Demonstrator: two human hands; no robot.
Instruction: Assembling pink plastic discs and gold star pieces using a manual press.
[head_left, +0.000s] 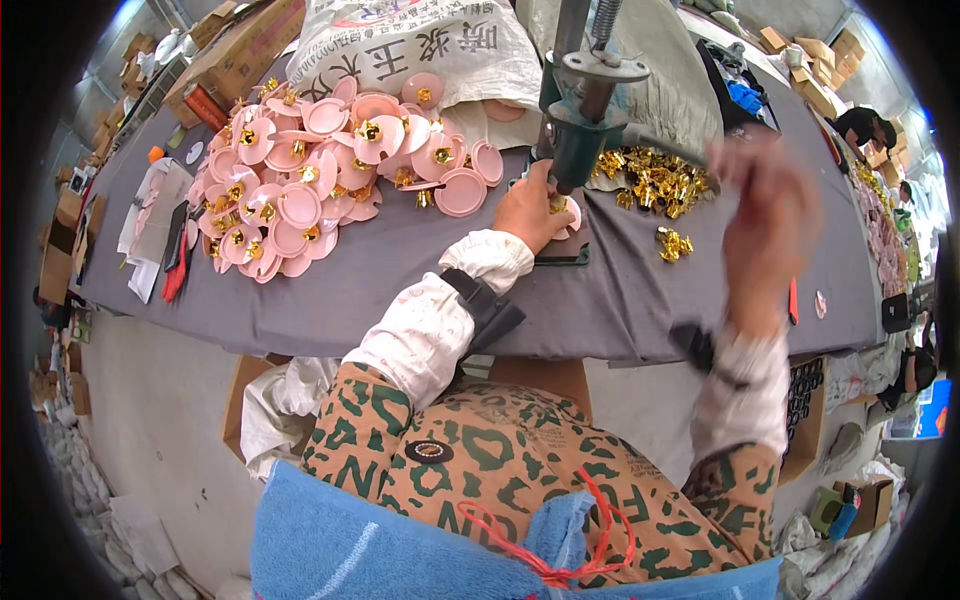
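Under the press [578, 110], left hand [530, 212] pinches a pink disc [570, 213]; blurred right hand [765, 215] grip unclear.

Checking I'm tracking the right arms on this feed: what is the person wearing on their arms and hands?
Both hands are bare. The left hand and the blurred right hand emerge from whitish, stained oversleeves, each with a black strap at the forearm, over a tan garment with green lettering.

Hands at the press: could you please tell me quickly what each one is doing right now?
Left hand: holding a pink disc under the press.
Right hand: raised, motion-blurred; cannot be told.
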